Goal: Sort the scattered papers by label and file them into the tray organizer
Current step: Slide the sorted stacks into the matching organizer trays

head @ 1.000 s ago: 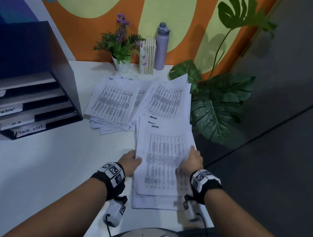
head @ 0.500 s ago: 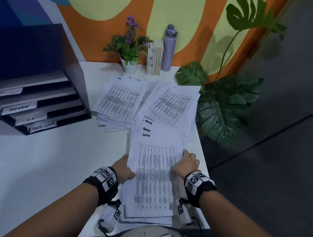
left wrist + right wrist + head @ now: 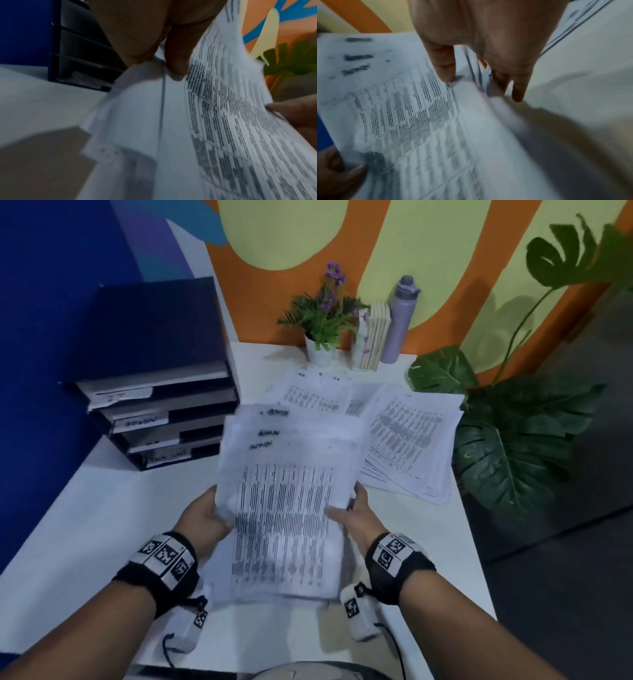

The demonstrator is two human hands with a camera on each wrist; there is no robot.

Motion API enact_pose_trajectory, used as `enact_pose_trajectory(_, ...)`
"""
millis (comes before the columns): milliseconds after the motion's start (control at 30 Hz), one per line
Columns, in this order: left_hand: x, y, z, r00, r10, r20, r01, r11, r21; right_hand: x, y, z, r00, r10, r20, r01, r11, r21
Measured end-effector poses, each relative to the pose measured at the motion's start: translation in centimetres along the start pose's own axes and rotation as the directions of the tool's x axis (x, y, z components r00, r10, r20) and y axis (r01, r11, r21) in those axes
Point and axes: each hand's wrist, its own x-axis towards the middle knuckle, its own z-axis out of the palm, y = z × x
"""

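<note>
A stack of printed sheets marked ADMIN (image 3: 287, 501) is lifted off the white table (image 3: 102, 525), held between both hands. My left hand (image 3: 210, 517) grips its left edge, thumb on top, which the left wrist view shows on the stack (image 3: 197, 121). My right hand (image 3: 356, 513) grips the right edge, thumb over the top sheet (image 3: 399, 115). The dark tray organizer (image 3: 164, 412) stands at the back left, its labelled shelves facing me; one label reads ADMIN (image 3: 142, 422). Two other paper piles (image 3: 407, 436) lie on the table behind the held stack.
A potted purple-flowered plant (image 3: 323, 330), a few slim books (image 3: 375, 340) and a lilac bottle (image 3: 399, 320) stand against the painted wall. A big leafy plant (image 3: 513, 440) leans over the table's right edge. The blue partition (image 3: 41, 371) borders the left.
Both hands have raised the ADMIN stack off the table and carried it up and leftward, nearer the organizer. My view has swung left, bringing the organizer toward the middle.
</note>
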Motion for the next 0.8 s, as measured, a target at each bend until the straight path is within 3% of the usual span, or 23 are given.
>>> enact_pose_trajectory(100,0.0,1.8,-2.2,0.988,0.103,-0.115,-0.113,0.990,-0.084,-0.4,-4.2,2.9,0.963,-0.260,-0.072,0.265,0.962,0.070)
enact_pose_trajectory(200,-0.7,3.5,-3.9,0.959,0.132,-0.250,-0.194,0.951,-0.242,-1.5,-7.3,5.6,0.856,-0.502,-0.123,0.508,0.861,0.027)
enact_pose_trajectory(300,-1.4,3.8,-5.0,0.947,0.126,-0.294,-0.230,0.907,-0.352,-2.9,-8.4,7.6,0.796,-0.596,-0.101,0.600,0.800,0.000)
enact_pose_trajectory(400,-1.4,2.7,-6.2,0.940,0.107,-0.324,-0.225,0.909,-0.351,-3.7,-8.5,8.7,0.744,-0.660,-0.103,0.662,0.750,-0.021)
enact_pose_trajectory(467,-1.4,2.3,-6.6,0.936,0.138,-0.323,-0.252,0.904,-0.346,-3.9,-9.0,9.2,0.639,-0.760,-0.119,0.753,0.649,-0.106)
enact_pose_trajectory(533,-1.5,2.3,-6.8,0.923,0.170,-0.344,-0.291,0.896,-0.337,-3.7,-9.7,9.5,0.512,-0.857,-0.056,0.827,0.509,-0.238)
enact_pose_trajectory(600,-1.4,2.3,-7.0,0.909,0.179,-0.375,-0.309,0.894,-0.324,-3.4,-10.4,9.7,0.411,-0.909,0.065,0.847,0.354,-0.397)
enact_pose_trajectory(667,-1.2,2.1,-7.2,0.905,0.168,-0.390,-0.311,0.887,-0.340,-3.3,-10.9,9.8,0.361,-0.917,0.168,0.830,0.234,-0.506)
enact_pose_trajectory(733,-0.9,1.7,-7.2,0.918,0.152,-0.366,-0.294,0.881,-0.370,-3.6,-11.3,10.0,0.373,-0.895,0.244,0.747,0.134,-0.651)
enact_pose_trajectory(800,-0.5,1.0,-7.0,0.938,0.115,-0.328,-0.252,0.875,-0.414,-4.1,-11.4,10.6,0.439,-0.858,0.268,0.531,0.007,-0.847)
